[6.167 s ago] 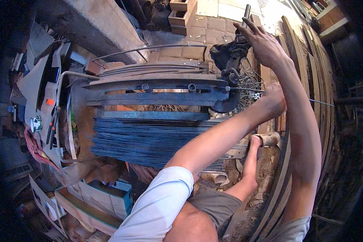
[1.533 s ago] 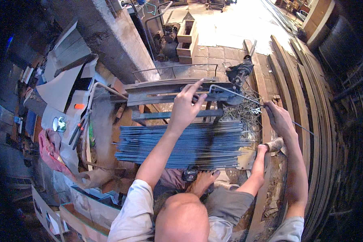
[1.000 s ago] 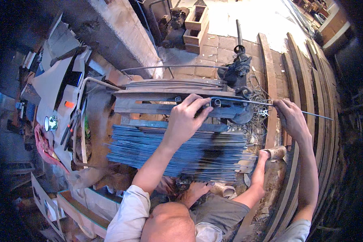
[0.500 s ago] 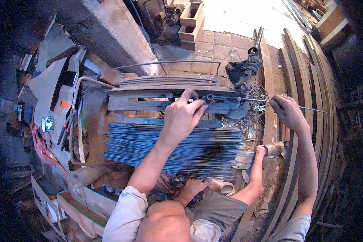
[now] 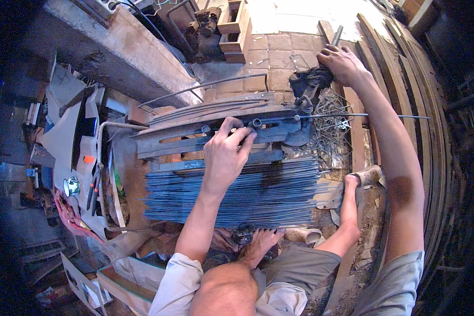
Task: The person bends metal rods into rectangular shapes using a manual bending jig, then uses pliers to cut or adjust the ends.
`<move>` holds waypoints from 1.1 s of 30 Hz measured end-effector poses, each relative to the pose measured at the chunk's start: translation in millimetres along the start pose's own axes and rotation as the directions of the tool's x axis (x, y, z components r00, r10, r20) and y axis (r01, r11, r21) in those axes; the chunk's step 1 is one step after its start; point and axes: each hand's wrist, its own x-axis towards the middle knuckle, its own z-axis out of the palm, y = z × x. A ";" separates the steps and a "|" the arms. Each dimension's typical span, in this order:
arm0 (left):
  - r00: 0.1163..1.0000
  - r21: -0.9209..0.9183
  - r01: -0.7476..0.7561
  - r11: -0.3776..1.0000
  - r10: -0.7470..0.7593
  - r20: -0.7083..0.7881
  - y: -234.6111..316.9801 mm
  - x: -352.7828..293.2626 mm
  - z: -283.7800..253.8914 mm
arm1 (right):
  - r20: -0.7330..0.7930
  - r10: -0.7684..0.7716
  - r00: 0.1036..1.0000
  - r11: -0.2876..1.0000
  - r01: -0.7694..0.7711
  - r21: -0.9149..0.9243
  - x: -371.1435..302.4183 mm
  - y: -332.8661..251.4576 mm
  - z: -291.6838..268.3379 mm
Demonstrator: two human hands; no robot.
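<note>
My left hand (image 5: 224, 152) is over a long dark metal bench frame (image 5: 168, 147), its fingers pinched together beside a short round collar (image 5: 256, 123). The thin metal rod (image 5: 395, 116) runs along the frame to these fingers, which hide its left end; its other end sticks out far to the right, passing behind my right forearm. My right hand (image 5: 345, 64) is stretched out and closed around a metal lever (image 5: 337, 36) at the frame's right end. Dark cloth (image 5: 306, 80) is wrapped around the lever's mount. A wide stack of thin rods (image 5: 231, 195) lies nearer me.
Bent wire scraps (image 5: 329, 129) pile up under the frame's right end. Long wooden beams (image 5: 389, 68) lie on the right. Red-handled pliers (image 5: 94, 189) and an enamel mug (image 5: 71, 186) are on the left. Behind the frame stand wooden drawers (image 5: 233, 45).
My right hand has let go of the rod and moved up and away to the lever, which it now grips. My left hand stays at the frame. The whole view has shifted slightly.
</note>
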 end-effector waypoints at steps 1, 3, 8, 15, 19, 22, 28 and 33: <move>1.000 -0.011 0.019 1.000 -0.018 0.017 0.7 -0.4 -0.1 | -0.007 0.003 1.000 1.000 -0.003 0.023 0.4 -0.1 2.1; 0.997 -0.030 0.052 0.998 -0.050 0.051 5.7 0.0 -2.7 | -0.024 0.014 1.000 0.998 -0.012 0.069 -2.7 2.1 7.6; 0.997 0.019 0.008 1.000 -0.010 0.073 6.9 -4.0 -7.0 | -0.219 0.076 0.973 0.994 -0.055 0.099 -16.6 -3.8 26.4; 0.990 0.042 -0.077 0.996 0.071 0.124 -0.5 -2.2 -14.7 | -0.126 0.310 0.942 0.943 -0.287 0.171 -58.5 -10.2 37.0; 0.986 0.017 -0.109 0.994 0.105 0.131 -14.6 -3.6 -10.9 | -0.124 0.483 0.867 0.872 -0.463 0.161 -157.0 -39.2 33.9; 0.978 -0.002 -0.172 0.985 0.171 0.123 -19.9 -2.3 -7.2 | -0.036 0.585 0.810 0.809 -0.580 0.093 -211.8 -79.1 27.7; 0.976 -0.013 -0.148 0.989 0.148 0.158 -13.5 -1.9 -9.9 | -0.082 0.660 0.746 0.750 -0.660 0.040 -253.1 -132.9 17.1; 0.978 -0.018 -0.091 0.996 0.093 0.189 -14.4 -2.1 -5.5 | -0.045 0.663 0.747 0.749 -0.662 0.035 -254.8 -128.3 21.8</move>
